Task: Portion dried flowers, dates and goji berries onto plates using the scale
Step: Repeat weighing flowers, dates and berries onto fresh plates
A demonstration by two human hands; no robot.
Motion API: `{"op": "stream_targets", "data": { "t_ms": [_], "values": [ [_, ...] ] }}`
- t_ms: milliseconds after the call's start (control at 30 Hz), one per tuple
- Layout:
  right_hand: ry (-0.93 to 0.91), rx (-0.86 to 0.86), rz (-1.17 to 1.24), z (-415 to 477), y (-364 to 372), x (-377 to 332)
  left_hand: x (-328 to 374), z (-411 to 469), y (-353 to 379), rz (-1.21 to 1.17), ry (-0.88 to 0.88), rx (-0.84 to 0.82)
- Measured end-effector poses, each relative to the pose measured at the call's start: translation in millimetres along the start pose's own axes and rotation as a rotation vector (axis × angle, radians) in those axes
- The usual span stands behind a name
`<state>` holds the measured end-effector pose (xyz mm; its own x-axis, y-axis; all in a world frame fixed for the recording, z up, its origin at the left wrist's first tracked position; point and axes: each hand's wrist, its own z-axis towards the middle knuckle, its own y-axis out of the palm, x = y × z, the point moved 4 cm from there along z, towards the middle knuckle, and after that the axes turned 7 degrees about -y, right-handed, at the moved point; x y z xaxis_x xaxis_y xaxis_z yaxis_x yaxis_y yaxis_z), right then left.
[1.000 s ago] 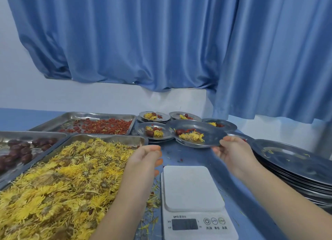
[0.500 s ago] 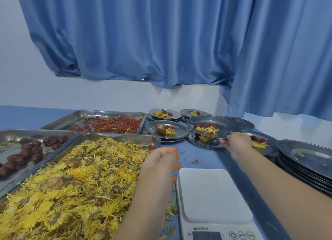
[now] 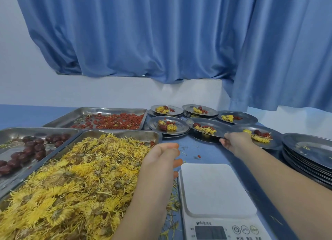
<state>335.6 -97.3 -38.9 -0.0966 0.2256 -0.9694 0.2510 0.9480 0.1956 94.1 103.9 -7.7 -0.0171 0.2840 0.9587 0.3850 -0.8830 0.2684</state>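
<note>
Right hand gripping near rim of plate, fingers curling round its edge. Plate carrying flowers, a date and goji, lying over a second plate; touching or apart, cannot tell. Left hand hovering between flower tray and scale, fingers loosely curled, holding nothing. Other filled plates lying beside and behind. Plate stack sitting at right. Date tray and goji tray sitting at left.

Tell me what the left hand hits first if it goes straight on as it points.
Probably the filled plate right of the goji berry tray; only bare table lies between it and the left hand. Height is unclear, so it might pass over.
</note>
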Motion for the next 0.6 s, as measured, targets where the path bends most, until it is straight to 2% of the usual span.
{"op": "stream_targets", "data": {
  "t_ms": [300, 500, 600],
  "values": [
    [-0.035, -0.118, -0.149, -20.0, -3.7, -10.4, -0.6, -1.8, -0.1, -0.012, 0.012, -0.012],
    [0.015, -0.269, -0.216, -42.2, -10.0, -24.2, 0.0, -5.4, 3.2, -0.116, -0.096, -0.126],
    [-0.023, -0.352, -0.303, -68.7, -17.2, -39.6, -0.4, -6.6, 4.2, -0.117, -0.112, -0.156]
  ]
}}
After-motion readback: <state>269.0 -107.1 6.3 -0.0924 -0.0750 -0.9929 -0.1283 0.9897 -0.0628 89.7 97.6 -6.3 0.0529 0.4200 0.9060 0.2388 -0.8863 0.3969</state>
